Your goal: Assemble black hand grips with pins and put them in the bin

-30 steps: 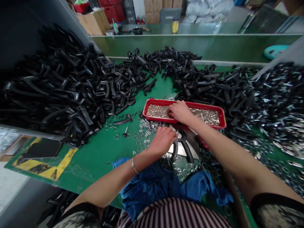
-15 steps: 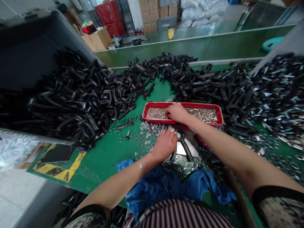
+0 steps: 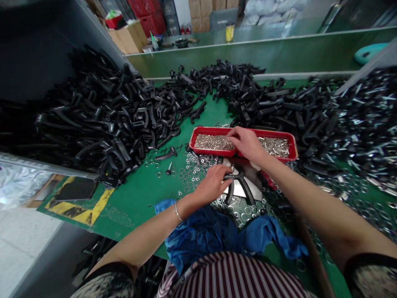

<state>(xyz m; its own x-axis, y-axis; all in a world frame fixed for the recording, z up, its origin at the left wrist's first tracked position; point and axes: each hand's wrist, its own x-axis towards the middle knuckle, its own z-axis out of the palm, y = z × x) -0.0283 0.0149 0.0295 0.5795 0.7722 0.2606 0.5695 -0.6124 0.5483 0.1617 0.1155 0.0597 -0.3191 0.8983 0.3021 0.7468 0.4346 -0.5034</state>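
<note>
A black Y-shaped handle part [image 3: 248, 191] lies on a metal plate [image 3: 254, 178] in front of me, its two legs towards me. My left hand [image 3: 214, 181] grips its upper left end between thumb and fingers. My right hand [image 3: 246, 142] is over the red tray [image 3: 291, 155], fingertips drawn together at the small metal pieces [image 3: 212, 142] in its left compartment. Whatever those fingertips hold is too small to make out. Longer metal pins [image 3: 274, 146] fill the right compartment, partly behind my right hand.
Black plastic parts [image 3: 136, 111] are heaped at left and behind the tray. Metal-tipped black parts [image 3: 369, 107] are piled at right. Loose metal rings [image 3: 186, 176] and a blue cloth [image 3: 204, 236] lie near me. A dark flat object [image 3: 76, 189] is by the left edge.
My right hand has lifted slightly and its fingertips show more above the small pieces. My left hand has loosened from a fist, with thumb and fingers around the handle part. The view has shifted slightly.
</note>
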